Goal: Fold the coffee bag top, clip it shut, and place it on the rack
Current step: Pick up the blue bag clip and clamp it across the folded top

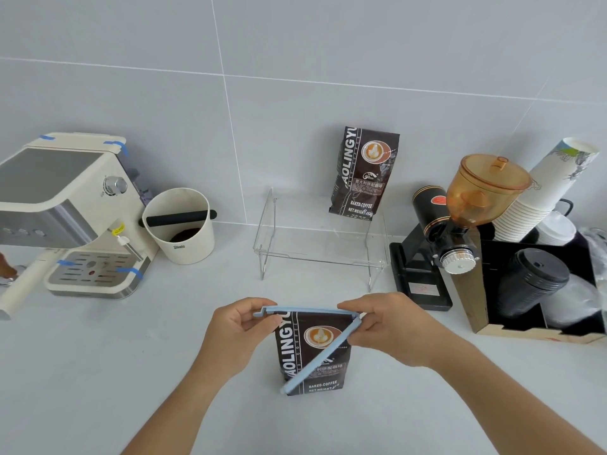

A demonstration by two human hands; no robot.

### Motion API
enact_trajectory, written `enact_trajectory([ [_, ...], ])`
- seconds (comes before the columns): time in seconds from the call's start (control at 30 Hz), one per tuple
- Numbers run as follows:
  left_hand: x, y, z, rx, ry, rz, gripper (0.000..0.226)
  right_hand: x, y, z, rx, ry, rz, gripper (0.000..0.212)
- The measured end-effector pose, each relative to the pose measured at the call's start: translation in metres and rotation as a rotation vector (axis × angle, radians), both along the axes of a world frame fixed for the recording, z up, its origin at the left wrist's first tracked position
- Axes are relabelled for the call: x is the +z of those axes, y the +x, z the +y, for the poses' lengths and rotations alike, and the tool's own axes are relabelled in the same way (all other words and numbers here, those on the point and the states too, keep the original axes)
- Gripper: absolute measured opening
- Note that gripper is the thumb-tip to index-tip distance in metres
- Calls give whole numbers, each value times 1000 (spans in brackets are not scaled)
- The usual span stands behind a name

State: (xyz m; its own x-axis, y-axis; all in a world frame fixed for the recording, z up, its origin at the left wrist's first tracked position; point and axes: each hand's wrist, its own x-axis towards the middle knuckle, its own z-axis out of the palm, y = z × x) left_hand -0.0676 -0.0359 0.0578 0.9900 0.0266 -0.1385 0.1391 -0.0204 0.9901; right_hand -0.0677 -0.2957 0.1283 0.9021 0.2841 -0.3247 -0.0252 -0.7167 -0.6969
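A dark brown coffee bag [312,353] stands upright on the white counter in front of me. A long light-blue clip [323,351] is hinged open over it: one arm lies along the bag's top edge, the other hangs diagonally across the front. My left hand [239,330] pinches the left end of the upper arm and the bag's top corner. My right hand [387,326] grips the hinge end at the top right corner. Behind stands a clear acrylic rack [285,244], with a second coffee bag [363,174] on it, leaning on the wall.
A cream espresso machine [65,218] and a knock box [180,224] with a black bar stand at the left. A black grinder [443,231] with an amber hopper is right of the rack. A wooden organiser [538,330] holds paper cups and black lids at far right.
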Motion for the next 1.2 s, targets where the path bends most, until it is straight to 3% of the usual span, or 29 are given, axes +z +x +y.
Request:
enact_trajectory([
  [0.13, 2, 1, 1, -31, -13, 2, 18, -1, 2, 4, 65, -52, -157, 31],
  [0.27, 1, 2, 3, -87, 92, -5, 18, -4, 5, 6, 103, -61, -233, 19],
  [0.77, 12, -6, 22, -263, 215, -2, 29, -13, 12, 10, 146, -81, -351, 12],
  [1.2, 23, -8, 33, -389, 564, -161, 32, -15, 8, 12, 142, -92, -439, 11],
])
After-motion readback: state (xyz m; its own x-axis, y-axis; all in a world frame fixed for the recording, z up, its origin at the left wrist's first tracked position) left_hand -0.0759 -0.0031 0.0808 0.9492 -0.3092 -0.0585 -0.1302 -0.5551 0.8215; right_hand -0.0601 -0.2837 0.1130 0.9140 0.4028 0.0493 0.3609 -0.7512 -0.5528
